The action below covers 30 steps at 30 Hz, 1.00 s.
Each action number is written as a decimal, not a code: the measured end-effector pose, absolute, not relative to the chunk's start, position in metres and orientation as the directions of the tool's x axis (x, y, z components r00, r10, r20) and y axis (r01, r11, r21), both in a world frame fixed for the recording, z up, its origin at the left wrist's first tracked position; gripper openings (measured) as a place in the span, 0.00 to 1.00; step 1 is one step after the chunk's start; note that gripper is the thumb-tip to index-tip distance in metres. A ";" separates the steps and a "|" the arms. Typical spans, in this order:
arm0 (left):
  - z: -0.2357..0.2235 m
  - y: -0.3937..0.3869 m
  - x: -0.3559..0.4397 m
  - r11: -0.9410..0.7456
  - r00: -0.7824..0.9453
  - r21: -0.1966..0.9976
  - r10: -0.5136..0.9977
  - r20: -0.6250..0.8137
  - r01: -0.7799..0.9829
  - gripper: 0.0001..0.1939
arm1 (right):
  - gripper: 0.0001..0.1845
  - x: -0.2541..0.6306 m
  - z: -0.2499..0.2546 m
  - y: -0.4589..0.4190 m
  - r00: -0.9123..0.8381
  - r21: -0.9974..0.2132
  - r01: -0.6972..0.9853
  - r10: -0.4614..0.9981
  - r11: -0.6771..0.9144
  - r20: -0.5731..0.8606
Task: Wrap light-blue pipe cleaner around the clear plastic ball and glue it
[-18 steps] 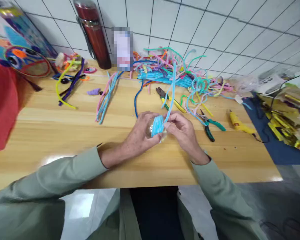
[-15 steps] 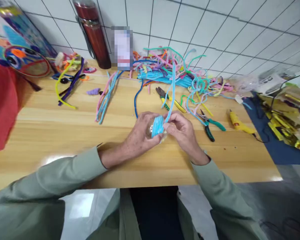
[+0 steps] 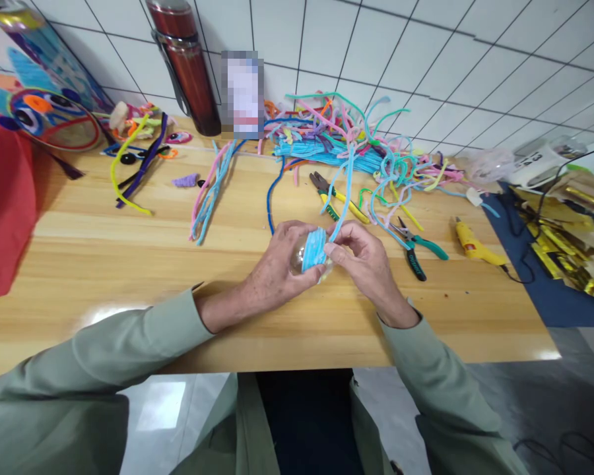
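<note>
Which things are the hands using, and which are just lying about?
In use:
- round clear thing, held by the left hand
- fuzzy blue strand, at the right hand's fingers

Seemingly just there, untouched:
- yellow-handled pliers
- green-handled pliers
- yellow glue gun
- red flask
- purple coil

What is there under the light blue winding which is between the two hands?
A clear, rounded object shows beside the light blue winding. Its middle is covered by the winding, and the left hand hides more.
</note>
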<state>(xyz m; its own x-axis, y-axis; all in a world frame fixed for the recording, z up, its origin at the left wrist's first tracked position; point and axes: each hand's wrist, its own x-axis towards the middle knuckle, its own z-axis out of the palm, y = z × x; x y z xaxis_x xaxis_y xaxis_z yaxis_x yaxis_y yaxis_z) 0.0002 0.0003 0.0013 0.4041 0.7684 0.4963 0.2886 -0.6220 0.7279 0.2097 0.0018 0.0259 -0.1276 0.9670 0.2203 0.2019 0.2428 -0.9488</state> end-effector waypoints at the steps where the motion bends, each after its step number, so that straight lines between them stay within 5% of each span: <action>1: 0.001 0.001 0.000 -0.627 0.405 0.724 0.765 0.501 0.287 0.24 | 0.10 0.209 0.025 0.002 -0.127 -0.951 0.192 0.967 0.243 0.221; 30: 0.004 0.001 -0.004 -0.621 0.451 0.730 0.759 0.470 0.286 0.26 | 0.13 0.214 0.026 0.006 -0.204 -0.947 0.215 0.959 0.240 0.197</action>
